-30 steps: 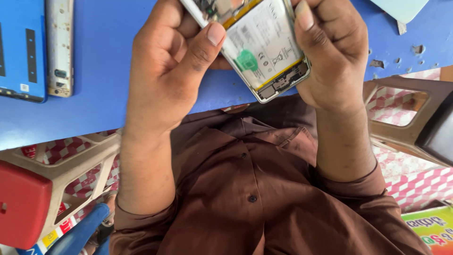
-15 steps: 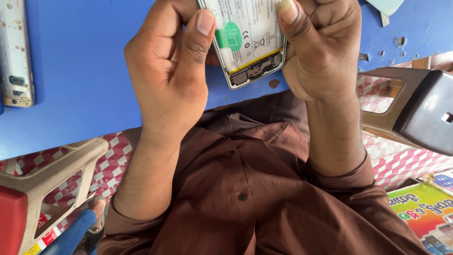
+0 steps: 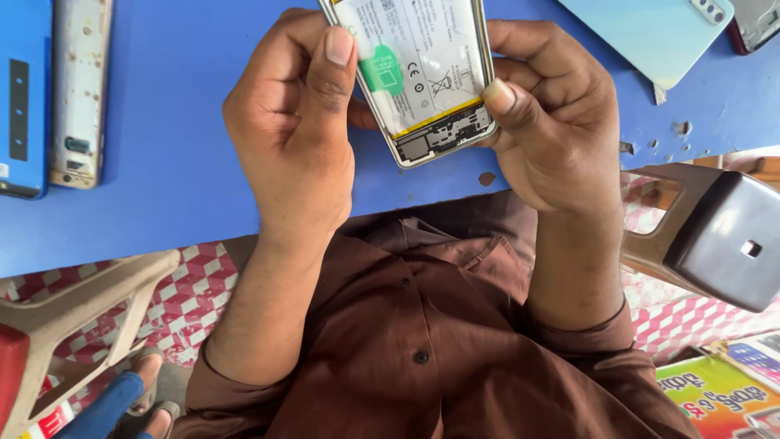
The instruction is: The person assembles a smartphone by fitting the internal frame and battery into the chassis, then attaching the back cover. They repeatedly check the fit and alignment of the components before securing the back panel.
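The person holds an opened smartphone with its back cover off, showing a white battery and dark circuit parts in a silver frame, between both hands above the blue tabletop. The phone sits at the top middle of the view, tilted, with its lower end and the dark connector board pointing toward the person's chest; its upper end runs out of the picture.

The left hand grips the phone's left edge. Its thumb lies pressed flat along the frame beside a small green sticker on the battery, and the other fingers are curled together behind the phone. The right hand clasps the right edge: the thumb tip presses on the frame near the yellow strip at the battery's lower end, and the remaining fingers wrap close together around the back. Both hands are thus pinching the phone from opposite sides.

On the table at far left lie a blue flat phone panel and, just beside it, a worn white phone frame, both well apart from the hands. At upper right rests a pale blue glossy back cover, near the right hand but not touching it.

The person wears a brown buttoned shirt. A brown plastic stool stands to the right, a beige plastic chair frame to the left, over a red-and-white checked floor. Another person's foot in a sandal shows at lower left.
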